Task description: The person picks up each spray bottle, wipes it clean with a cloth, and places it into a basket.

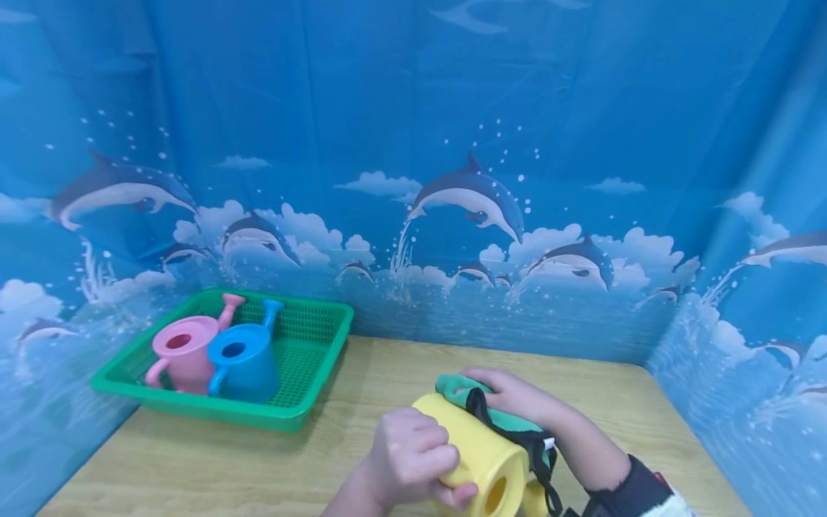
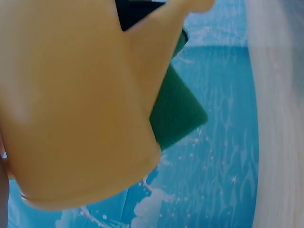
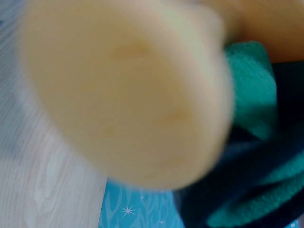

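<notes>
A yellow watering can [image 1: 474, 445] lies tilted over the front of the table, its opening facing the near side. My left hand [image 1: 413, 456] grips it at its left side with curled fingers; the handle there is hidden in the fist. The can's spout [image 2: 159, 52] sticks out on the opposite side. On the can's far right side, my right hand [image 1: 517, 395] holds a green cloth [image 1: 510, 420] with black edging against the wall. One cloth corner pokes out past the can in the left wrist view. The can's round base [image 3: 128, 104] fills much of the right wrist view, blurred.
A green plastic basket [image 1: 297, 413] stands at the back left of the wooden table [image 1: 258, 467]. Inside are a pink watering can [image 1: 187, 352] and a blue watering can [image 1: 248, 366], side by side. A blue dolphin-print curtain [image 1: 400, 309] encloses the back and sides.
</notes>
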Demonstrator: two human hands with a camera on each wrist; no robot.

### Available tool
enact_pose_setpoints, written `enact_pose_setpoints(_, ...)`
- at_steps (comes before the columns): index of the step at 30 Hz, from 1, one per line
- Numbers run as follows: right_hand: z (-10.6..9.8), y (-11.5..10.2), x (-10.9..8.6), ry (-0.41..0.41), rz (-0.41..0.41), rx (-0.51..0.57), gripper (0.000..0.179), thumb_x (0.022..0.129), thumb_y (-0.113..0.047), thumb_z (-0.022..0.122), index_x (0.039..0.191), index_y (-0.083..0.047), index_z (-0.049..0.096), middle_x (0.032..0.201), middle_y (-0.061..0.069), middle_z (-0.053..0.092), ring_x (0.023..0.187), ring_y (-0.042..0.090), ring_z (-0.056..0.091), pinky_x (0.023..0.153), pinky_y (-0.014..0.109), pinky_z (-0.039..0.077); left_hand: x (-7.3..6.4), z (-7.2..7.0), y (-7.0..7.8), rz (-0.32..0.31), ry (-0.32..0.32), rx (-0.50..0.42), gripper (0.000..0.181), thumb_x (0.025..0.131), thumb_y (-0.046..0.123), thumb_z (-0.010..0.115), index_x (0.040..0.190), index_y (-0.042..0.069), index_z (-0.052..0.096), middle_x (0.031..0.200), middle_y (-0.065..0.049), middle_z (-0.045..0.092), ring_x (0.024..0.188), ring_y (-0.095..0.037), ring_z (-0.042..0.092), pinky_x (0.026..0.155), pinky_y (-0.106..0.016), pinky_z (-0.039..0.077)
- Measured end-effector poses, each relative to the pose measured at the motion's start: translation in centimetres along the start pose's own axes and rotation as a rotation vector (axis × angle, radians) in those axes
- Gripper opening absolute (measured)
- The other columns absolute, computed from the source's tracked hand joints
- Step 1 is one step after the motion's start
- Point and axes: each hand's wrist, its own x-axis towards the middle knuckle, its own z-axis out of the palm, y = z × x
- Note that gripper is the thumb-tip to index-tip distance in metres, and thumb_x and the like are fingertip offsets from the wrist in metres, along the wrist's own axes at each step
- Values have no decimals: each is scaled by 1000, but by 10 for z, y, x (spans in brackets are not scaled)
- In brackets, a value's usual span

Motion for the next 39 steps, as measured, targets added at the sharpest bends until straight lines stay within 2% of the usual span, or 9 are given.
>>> enact_pose_setpoints(4, -1, 3, -2, -11, -55, -16, 36, 99, -27, 54, 128, -6, 58, 121, 11, 64, 114, 32, 58, 97, 49, 47, -2, -4, -7, -18, 37, -8, 49, 95, 35, 45, 51, 21, 28, 48, 14, 22, 47, 1, 11, 47, -8, 15)
enact_pose_setpoints(7, -5, 4, -7, -54, -79, -40, 34, 98, -23, 55, 127, -5, 59, 121, 11, 64, 115, 32, 59, 97, 47, 48, -2, -6, -11, -11, 46, 8, 49, 95, 34, 45, 52, 21, 29, 49, 14, 23, 45, 2, 13, 46, -8, 16)
enact_pose_setpoints(11, -12, 4, -16, -126, -68, -61, 31, 98, -25, 56, 126, -13, 61, 120, 3, 66, 113, 23, 61, 95, 36, 49, -3, -10, -16, -11, 64, 40, 49, 97, 35, 44, 51, 21, 31, 48, 14, 25, 44, 3, 15, 46, -8, 17)
enact_pose_setpoints(16, -13, 0, -28, -119, -142, -239, 29, 96, -22, 58, 125, -20, 62, 118, -5, 68, 107, 11, 64, 91, 29, 51, -2, -14, -21, -20, 88, 44, 50, 97, 34, 44, 51, 20, 32, 47, 13, 25, 44, 3, 16, 45, -8, 18)
enact_pose_setpoints(22, -2, -6, -38, -111, -208, -431, 16, 95, -34, 59, 106, -30, 68, 98, -20, 68, 87, -5, 62, 78, 22, 53, -3, -14, -21, -28, 106, 42, 50, 97, 34, 44, 50, 20, 32, 47, 13, 24, 44, 2, 14, 46, -9, 14)
enact_pose_setpoints(27, 1, -6, -46, -92, -261, -586, 13, 89, -40, 65, 97, -30, 70, 89, -21, 67, 78, -7, 60, 70, 19, 51, -11, -14, -21, -61, 88, 61, 49, 97, 35, 45, 52, 19, 33, 47, 12, 25, 43, 1, 17, 46, -9, 15)
enact_pose_setpoints(32, 1, -8, -56, -52, -233, -737, 16, 85, -44, 66, 91, -29, 67, 82, -22, 63, 70, -7, 53, 59, 19, 46, -15, -15, -23, -79, 62, 84, 48, 96, 35, 47, 53, 19, 34, 48, 12, 27, 43, 1, 19, 45, -9, 17)
enact_pose_setpoints(35, 1, -9, -58, -19, -249, -746, 18, 86, -45, 65, 92, -29, 67, 82, -22, 63, 71, -6, 54, 59, 18, 45, -15, -13, -23, -67, 67, 79, 48, 96, 36, 47, 53, 20, 35, 48, 13, 28, 42, 2, 20, 44, -8, 19)
enact_pose_setpoints(39, 0, -9, -58, 2, -314, -684, 18, 90, -46, 60, 97, -31, 69, 87, -22, 66, 76, -6, 58, 65, 20, 50, -13, -11, -20, -64, 87, 29, 48, 96, 35, 46, 52, 20, 36, 47, 14, 29, 42, 3, 21, 46, -7, 20)
